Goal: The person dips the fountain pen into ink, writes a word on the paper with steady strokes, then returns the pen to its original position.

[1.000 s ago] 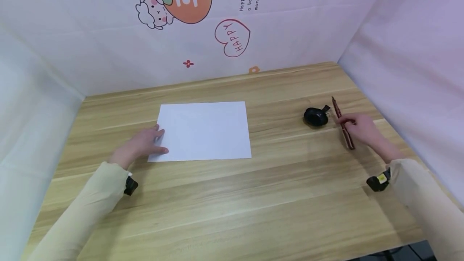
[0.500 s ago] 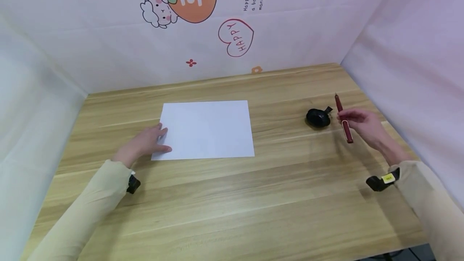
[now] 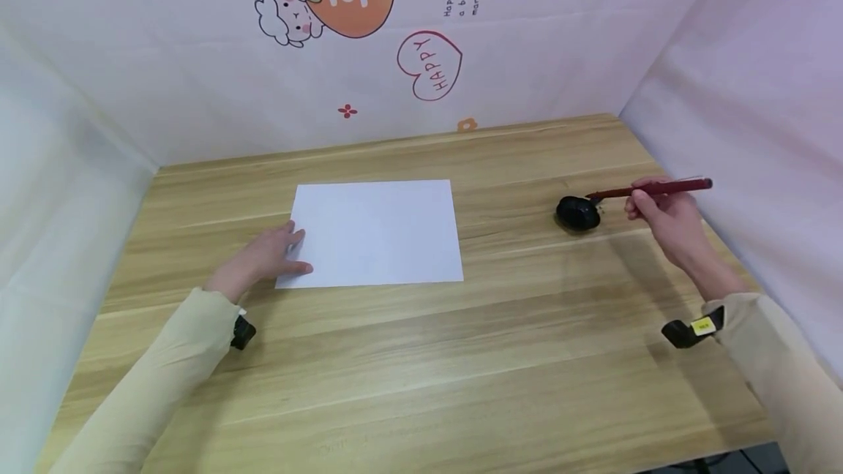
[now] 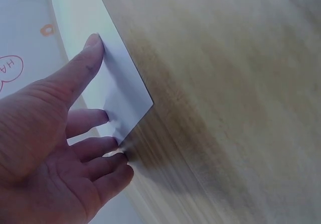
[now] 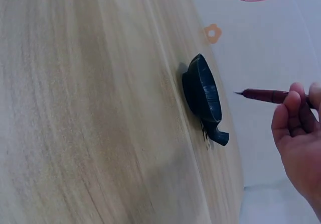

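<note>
At the paper's left side, my left hand (image 3: 263, 258) rests its spread thumb and fingers on the edge of a white sheet of paper (image 3: 378, 232). The left wrist view has the thumb (image 4: 83, 68) lying over the paper near its corner. On the right, my right hand (image 3: 675, 225) pinches a slim dark red writing brush (image 5: 266, 95) between thumb and fingers. Its fine dark tip points left, held above the table. Close by that tip stands a small black dish (image 5: 200, 91) with a short stubby handle; in the head view the tip overlaps the handle.
Everything lies on a wood-grain table (image 3: 395, 371). Pale cloth walls enclose it at the back and both sides, the back one (image 3: 527, 35) printed with cartoons and lettering. Small dark marks (image 5: 206, 139) show on the table beside the dish's handle.
My right hand has lifted the brush from the table and turned it from nearly upright in view to lying across, tip toward the dish. The left hand and paper have stayed put.
</note>
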Motion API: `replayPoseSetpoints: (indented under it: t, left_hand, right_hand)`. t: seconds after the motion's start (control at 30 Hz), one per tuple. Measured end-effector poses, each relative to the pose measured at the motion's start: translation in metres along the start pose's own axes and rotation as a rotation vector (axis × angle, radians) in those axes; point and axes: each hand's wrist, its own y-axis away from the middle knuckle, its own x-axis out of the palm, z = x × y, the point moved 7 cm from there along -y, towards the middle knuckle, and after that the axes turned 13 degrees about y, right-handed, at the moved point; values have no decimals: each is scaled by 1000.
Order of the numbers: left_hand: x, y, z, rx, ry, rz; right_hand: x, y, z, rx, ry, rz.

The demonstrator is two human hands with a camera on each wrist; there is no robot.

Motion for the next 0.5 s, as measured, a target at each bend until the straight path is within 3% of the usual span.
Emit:
replayPoseSetpoints:
  t: [0.3, 0.5]
  left_hand:
    - [5, -4, -12, -9, -27, -17]
    - [11, -5, -23, -3, -50, -29]
  right_hand:
    - [6, -5, 1, 11, 393, -100]
    - [11, -7, 0, 56, 507, -105]
